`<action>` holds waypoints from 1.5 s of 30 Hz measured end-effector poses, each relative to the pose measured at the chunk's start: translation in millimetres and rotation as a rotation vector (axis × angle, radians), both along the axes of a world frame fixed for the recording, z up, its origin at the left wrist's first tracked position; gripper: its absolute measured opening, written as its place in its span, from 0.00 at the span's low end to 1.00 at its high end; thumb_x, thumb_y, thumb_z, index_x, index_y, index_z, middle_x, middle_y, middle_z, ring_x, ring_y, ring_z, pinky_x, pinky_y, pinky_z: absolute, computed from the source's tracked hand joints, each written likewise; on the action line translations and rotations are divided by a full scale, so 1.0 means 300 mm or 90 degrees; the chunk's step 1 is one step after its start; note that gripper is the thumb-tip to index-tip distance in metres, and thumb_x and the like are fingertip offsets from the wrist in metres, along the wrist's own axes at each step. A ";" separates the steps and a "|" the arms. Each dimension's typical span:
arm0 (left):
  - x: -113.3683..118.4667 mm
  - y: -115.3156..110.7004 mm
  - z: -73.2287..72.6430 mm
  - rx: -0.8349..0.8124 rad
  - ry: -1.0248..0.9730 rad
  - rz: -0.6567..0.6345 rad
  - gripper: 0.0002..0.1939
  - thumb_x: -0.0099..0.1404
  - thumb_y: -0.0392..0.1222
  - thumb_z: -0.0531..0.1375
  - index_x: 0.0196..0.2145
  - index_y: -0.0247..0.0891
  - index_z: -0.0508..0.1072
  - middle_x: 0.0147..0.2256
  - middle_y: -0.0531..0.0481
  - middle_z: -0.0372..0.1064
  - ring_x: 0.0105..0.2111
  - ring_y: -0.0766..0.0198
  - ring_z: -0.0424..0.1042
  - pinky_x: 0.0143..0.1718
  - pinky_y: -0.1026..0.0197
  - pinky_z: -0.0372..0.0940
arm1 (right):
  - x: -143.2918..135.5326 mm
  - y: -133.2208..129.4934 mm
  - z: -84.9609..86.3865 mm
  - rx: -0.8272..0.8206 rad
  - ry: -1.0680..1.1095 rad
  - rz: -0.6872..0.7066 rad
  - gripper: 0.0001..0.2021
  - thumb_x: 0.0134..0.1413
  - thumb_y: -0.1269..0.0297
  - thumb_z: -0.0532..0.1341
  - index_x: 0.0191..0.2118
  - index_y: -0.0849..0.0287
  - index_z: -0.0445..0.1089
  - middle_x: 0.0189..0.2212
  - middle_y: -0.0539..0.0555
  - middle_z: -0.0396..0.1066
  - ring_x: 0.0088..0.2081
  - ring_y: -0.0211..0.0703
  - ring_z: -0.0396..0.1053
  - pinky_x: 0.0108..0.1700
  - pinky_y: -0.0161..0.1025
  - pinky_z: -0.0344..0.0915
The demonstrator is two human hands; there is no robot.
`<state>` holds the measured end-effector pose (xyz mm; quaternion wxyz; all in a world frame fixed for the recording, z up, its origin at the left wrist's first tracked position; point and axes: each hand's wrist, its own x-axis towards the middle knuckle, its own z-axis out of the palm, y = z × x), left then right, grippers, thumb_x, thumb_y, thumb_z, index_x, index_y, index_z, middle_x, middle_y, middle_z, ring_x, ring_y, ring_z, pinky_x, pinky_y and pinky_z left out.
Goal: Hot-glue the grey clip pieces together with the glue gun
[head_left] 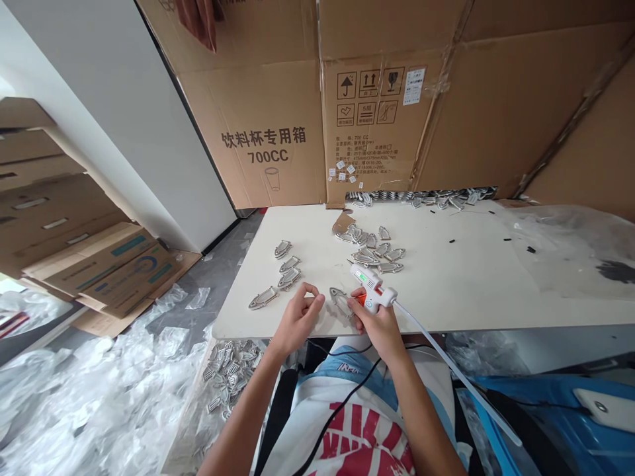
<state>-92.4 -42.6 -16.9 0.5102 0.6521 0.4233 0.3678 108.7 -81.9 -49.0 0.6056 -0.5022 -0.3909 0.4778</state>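
My right hand [373, 318] is wrapped round a white hot-glue gun [368, 281] with an orange trigger; its nozzle points up and left. Beside the fingers of that hand is a grey, boat-shaped frame piece [339, 299], tilted over the table. Left of this piece, my left hand [302, 309] is closed, thumb and index finger brought together; whatever it may pinch is too small to make out. Several similar pieces [289, 277] lie in a column at the left of the white table [446, 291]. More of them [381, 250] are heaped beyond the glue gun.
Large cardboard boxes [272, 99] stand behind the table, with metal-like pieces [421, 197] along their base. Small black bits and a clear plastic sheet [575, 231] lie at the right. A container of pieces [231, 373] sits below the left front edge. A black cable crosses my lap.
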 end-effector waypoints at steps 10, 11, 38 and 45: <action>0.016 -0.003 0.008 0.122 0.156 -0.029 0.30 0.78 0.62 0.56 0.24 0.38 0.63 0.22 0.56 0.54 0.24 0.67 0.50 0.28 0.61 0.47 | -0.003 -0.002 0.006 -0.004 0.018 -0.003 0.22 0.57 0.42 0.74 0.45 0.53 0.71 0.19 0.43 0.63 0.20 0.40 0.61 0.22 0.37 0.61; 0.014 -0.002 0.010 0.132 0.140 -0.031 0.30 0.78 0.62 0.56 0.24 0.39 0.62 0.23 0.55 0.56 0.25 0.67 0.52 0.28 0.61 0.49 | -0.003 -0.002 0.007 -0.004 0.019 -0.003 0.22 0.57 0.43 0.74 0.45 0.53 0.71 0.19 0.43 0.63 0.20 0.40 0.61 0.22 0.37 0.61; 0.028 -0.007 0.002 0.083 0.117 0.006 0.23 0.75 0.65 0.59 0.44 0.40 0.74 0.21 0.61 0.48 0.22 0.68 0.48 0.26 0.63 0.44 | -0.005 0.003 0.003 -0.012 0.040 -0.016 0.22 0.56 0.44 0.75 0.44 0.53 0.72 0.19 0.43 0.64 0.20 0.40 0.61 0.22 0.37 0.60; 0.014 0.000 0.008 0.138 0.148 -0.045 0.29 0.80 0.60 0.53 0.27 0.39 0.65 0.25 0.55 0.56 0.26 0.66 0.55 0.29 0.61 0.51 | -0.006 0.003 0.007 0.002 0.049 -0.037 0.23 0.55 0.44 0.75 0.44 0.53 0.71 0.18 0.43 0.64 0.20 0.40 0.62 0.22 0.36 0.60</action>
